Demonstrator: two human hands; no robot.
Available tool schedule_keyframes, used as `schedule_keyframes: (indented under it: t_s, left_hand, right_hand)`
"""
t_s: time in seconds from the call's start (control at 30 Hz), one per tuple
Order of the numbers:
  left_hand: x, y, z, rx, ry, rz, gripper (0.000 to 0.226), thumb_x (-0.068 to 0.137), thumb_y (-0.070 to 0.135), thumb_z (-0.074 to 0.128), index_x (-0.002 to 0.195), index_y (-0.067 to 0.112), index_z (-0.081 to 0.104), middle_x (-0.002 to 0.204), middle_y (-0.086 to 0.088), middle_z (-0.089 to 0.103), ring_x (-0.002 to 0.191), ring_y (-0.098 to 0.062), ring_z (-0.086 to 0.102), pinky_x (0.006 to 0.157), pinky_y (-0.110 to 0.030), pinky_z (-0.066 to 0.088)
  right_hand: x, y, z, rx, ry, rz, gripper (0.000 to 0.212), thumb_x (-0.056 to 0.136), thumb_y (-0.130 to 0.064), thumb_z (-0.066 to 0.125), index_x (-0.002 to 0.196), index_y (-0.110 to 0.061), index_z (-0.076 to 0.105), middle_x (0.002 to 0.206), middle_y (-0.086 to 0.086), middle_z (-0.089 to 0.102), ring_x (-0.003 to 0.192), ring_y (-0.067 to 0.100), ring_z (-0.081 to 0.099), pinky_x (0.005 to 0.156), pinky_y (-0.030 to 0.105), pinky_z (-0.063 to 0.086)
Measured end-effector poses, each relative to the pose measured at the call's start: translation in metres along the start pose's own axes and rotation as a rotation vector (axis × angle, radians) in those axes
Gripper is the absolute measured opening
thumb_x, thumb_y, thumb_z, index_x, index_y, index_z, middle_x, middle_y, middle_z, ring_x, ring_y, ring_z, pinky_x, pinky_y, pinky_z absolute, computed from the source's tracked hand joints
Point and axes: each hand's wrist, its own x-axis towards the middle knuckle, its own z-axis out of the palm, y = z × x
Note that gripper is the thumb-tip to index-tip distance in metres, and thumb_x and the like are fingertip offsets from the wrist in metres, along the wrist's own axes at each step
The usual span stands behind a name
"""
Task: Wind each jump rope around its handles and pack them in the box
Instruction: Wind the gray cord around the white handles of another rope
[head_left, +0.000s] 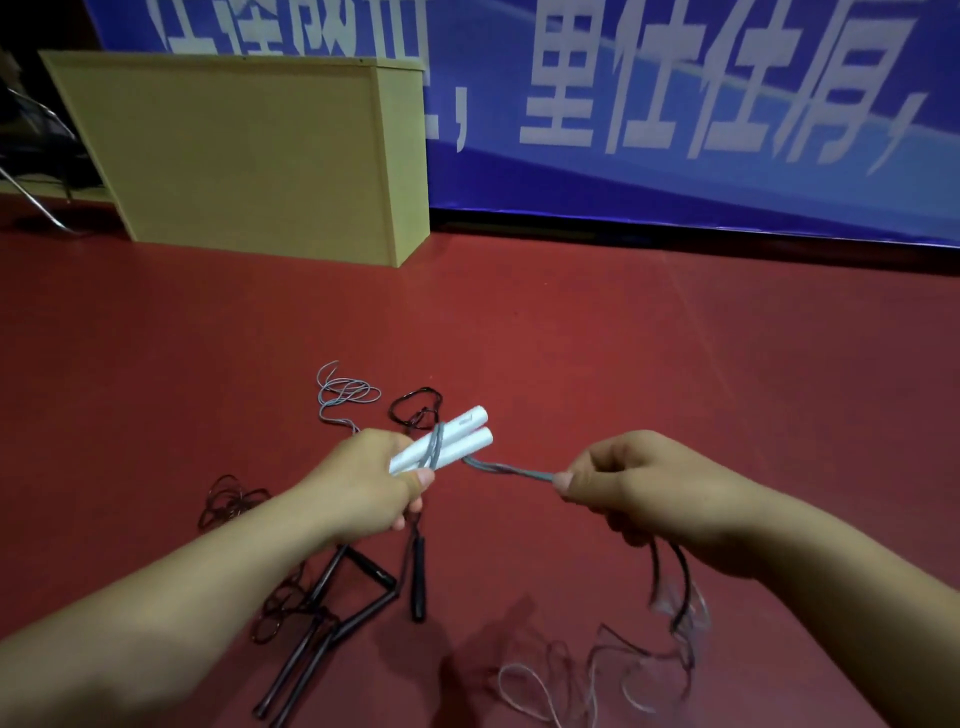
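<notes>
My left hand (374, 478) grips two white jump-rope handles (457, 436) held side by side, with a few turns of grey cord around their middle. My right hand (639, 488) pinches the grey cord (511, 472), stretched taut from the handles. Loose loops of that cord hang below my right hand and trail blurred on the floor (675, 613). Black jump ropes with black handles (358, 603) lie on the red floor under my left forearm. Another black handle (418, 577) lies beside them. No box is clearly identifiable.
A pale yellow wooden panel cabinet (249, 156) stands at the back left against a blue banner (675, 114) with white characters. Loose grey cord (345, 392) and black cord (415, 408) coils lie beyond my hands. Metal chair legs (31, 192) show at far left.
</notes>
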Motion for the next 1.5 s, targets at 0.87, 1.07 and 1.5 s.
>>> schedule_keyframes:
  t_s: [0.87,1.07,1.5]
  left_hand:
    - [-0.035,0.042,0.01,-0.389,-0.478,0.355,0.028,0.089,0.023,0.062,0.111,0.006,0.056,0.096,-0.001,0.073,0.083,-0.018,0.071,0.072,-0.025,0.05]
    - [-0.031,0.044,0.01,-0.491,-0.133,0.215,0.007,0.096,0.009,0.057,0.089,0.012,0.06,0.075,0.001,0.069,0.064,-0.014,0.067,0.053,-0.015,0.045]
    - [-0.006,0.024,0.01,-0.423,0.174,0.0,0.005,0.097,0.011,0.058,0.096,0.013,0.062,0.074,0.0,0.066,0.053,-0.013,0.066,0.053,-0.026,0.046]
  right_hand:
    - [0.012,0.019,0.008,0.007,0.098,-0.08,0.011,0.096,-0.006,0.052,0.091,-0.008,0.061,0.071,0.0,0.064,0.055,0.012,0.055,0.05,0.026,0.043]
    - [0.01,0.011,0.025,0.19,-0.059,-0.091,0.013,0.099,-0.024,0.054,0.101,-0.014,0.062,0.07,0.001,0.06,0.063,0.017,0.055,0.067,0.036,0.043]
    - [0.015,0.016,0.028,-0.039,0.007,0.029,0.017,0.088,-0.028,0.07,0.093,-0.014,0.062,0.07,-0.004,0.055,0.065,0.013,0.052,0.065,0.03,0.043]
